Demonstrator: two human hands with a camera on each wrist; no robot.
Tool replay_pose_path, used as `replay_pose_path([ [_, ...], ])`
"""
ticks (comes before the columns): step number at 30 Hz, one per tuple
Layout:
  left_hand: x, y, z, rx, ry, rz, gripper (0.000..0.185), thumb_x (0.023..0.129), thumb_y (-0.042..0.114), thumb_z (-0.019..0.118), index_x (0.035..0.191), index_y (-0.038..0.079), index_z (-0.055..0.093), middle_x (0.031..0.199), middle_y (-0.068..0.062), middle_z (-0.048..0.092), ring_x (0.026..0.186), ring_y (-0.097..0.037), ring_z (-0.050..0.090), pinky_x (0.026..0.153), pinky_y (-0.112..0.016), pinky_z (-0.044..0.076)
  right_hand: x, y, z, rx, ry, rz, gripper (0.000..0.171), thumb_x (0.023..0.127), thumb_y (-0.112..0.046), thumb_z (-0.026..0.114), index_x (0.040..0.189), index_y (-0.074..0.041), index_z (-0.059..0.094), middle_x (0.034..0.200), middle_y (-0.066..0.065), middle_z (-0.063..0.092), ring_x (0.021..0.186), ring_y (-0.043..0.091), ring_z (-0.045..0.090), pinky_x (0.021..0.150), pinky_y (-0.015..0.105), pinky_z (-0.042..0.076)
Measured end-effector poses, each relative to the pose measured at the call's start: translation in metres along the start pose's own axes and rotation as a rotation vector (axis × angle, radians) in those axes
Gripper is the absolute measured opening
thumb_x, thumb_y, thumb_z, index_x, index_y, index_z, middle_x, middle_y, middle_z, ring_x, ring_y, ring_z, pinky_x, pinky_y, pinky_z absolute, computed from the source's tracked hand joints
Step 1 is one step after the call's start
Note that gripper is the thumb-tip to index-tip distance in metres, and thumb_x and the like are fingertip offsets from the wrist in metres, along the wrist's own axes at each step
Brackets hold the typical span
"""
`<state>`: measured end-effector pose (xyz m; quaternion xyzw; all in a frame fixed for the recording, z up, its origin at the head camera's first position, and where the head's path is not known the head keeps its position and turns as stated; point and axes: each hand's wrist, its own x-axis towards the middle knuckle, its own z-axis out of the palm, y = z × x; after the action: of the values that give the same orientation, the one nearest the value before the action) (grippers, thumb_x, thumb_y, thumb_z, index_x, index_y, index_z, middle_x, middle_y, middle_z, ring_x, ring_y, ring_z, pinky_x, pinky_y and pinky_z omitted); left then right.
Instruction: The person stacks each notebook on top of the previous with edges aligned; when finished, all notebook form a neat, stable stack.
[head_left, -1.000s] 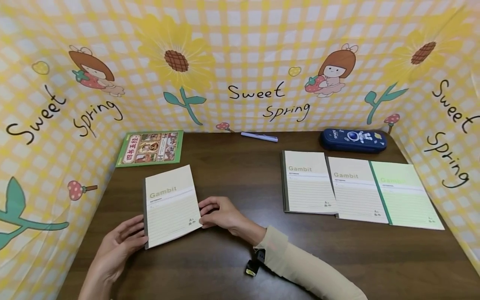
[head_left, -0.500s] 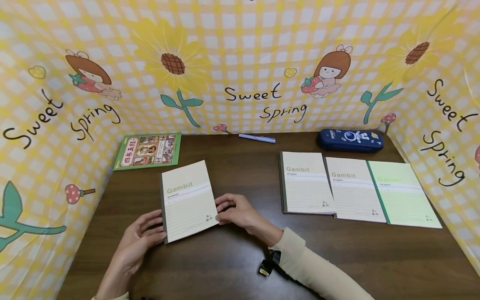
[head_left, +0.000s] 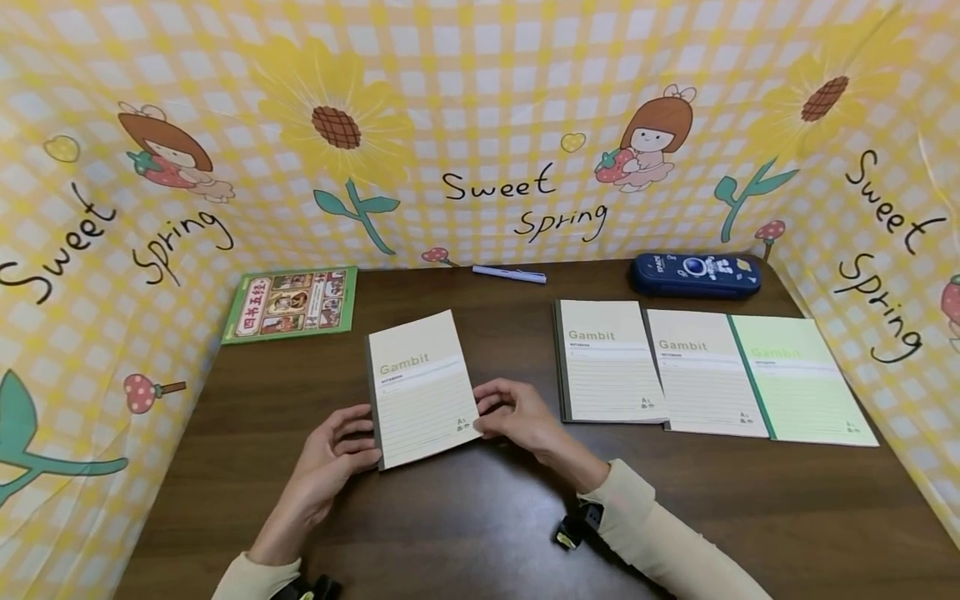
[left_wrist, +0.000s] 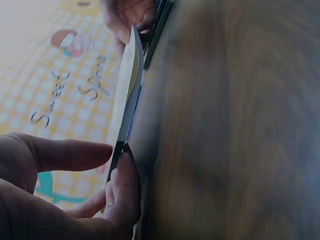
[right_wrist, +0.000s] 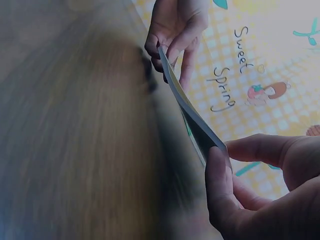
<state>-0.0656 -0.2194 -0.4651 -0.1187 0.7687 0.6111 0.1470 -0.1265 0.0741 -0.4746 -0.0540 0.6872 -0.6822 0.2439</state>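
A cream notebook with a dark spine and "Gambit" printed on its cover is held between both hands, tilted above the table. My left hand pinches its spine edge near the lower left corner. At the lower right edge, my right hand grips it with thumb and fingers. The left wrist view shows the notebook edge-on, thumb on one side and fingers on the other. In the right wrist view its pages bow slightly between the two hands.
To the right lie cream notebooks, another cream notebook and a green notebook, side by side. Behind them sits a navy pencil case. A lavender pen and a green-bordered book lie toward the back. Checked cloth walls the table.
Both hands have carried the notebook to the right and slightly away from me, from the left side toward the middle of the table. The other things have stayed in place.
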Motion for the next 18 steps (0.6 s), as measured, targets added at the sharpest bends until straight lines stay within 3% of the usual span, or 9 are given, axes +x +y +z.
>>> replay_pose_path([
  [10, 0.013, 0.014, 0.033, -0.019, -0.045, 0.05, 0.072, 0.09, -0.015, 0.066, 0.156, 0.001, 0.04, 0.146, -0.028, 0.048, 0.117, -0.032, 0.064, 0.08, -0.021, 0.059, -0.016, -0.002, -0.035, -0.103, 0.066, -0.038, 0.046, 0.087, 0.004, 0.073, 0.132, 0.007, 0.062, 0.107, 0.018, 0.068, 0.075, 0.012, 0.069, 0.076, 0.04, 0.065],
  [18, 0.025, 0.021, 0.059, -0.043, -0.07, 0.068, 0.074, 0.086, -0.018, 0.067, 0.154, 0.0, 0.043, 0.143, -0.029, 0.05, 0.116, -0.034, 0.063, 0.077, -0.022, 0.059, -0.029, 0.0, -0.059, -0.093, 0.106, -0.034, 0.048, 0.088, 0.004, 0.073, 0.134, 0.008, 0.061, 0.109, 0.019, 0.066, 0.077, 0.013, 0.068, 0.078, 0.041, 0.065],
])
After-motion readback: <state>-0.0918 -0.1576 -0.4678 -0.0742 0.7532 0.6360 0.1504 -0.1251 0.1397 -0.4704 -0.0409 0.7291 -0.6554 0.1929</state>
